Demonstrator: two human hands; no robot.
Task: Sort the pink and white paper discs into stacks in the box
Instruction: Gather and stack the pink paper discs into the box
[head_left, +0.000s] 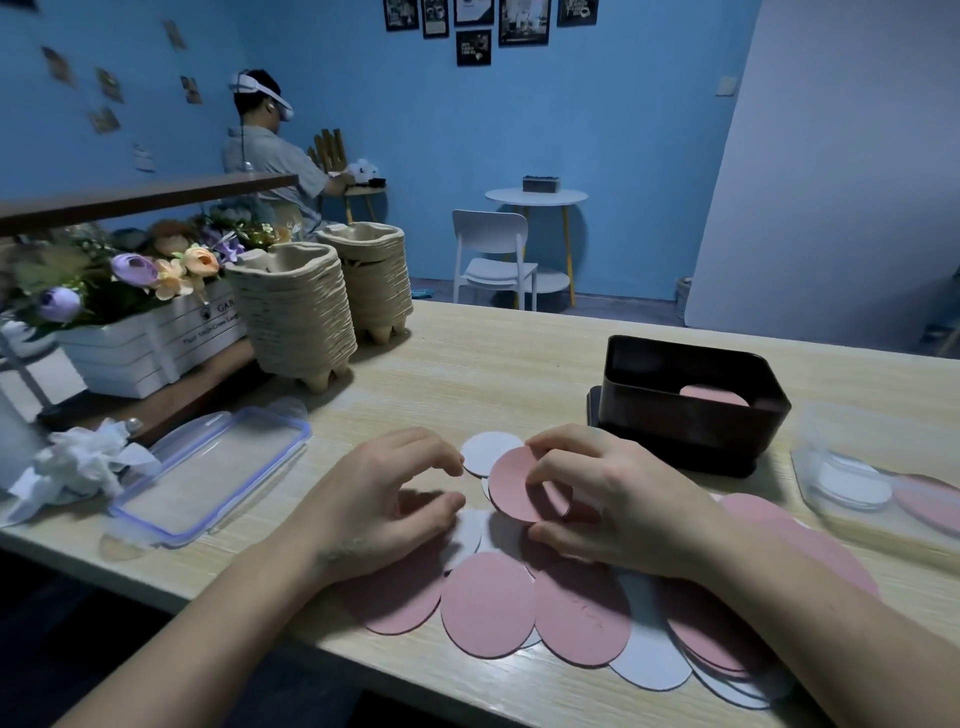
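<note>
Our right hand (597, 499) pinches a pink disc (511, 488) over the scattered discs (488, 605) on the pale wooden surface (493, 364); our left hand (384, 504) lies loosely curled, empty. The dark box (675, 441) stands behind; blue walls (519, 130) beyond.

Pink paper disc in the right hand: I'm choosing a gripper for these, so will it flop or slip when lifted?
Probably fairly stiff: the right hand holds the pink disc by its edges, and it shows no sag. Likely light, being thin. The overlapping pile may slide if pushed.
</note>
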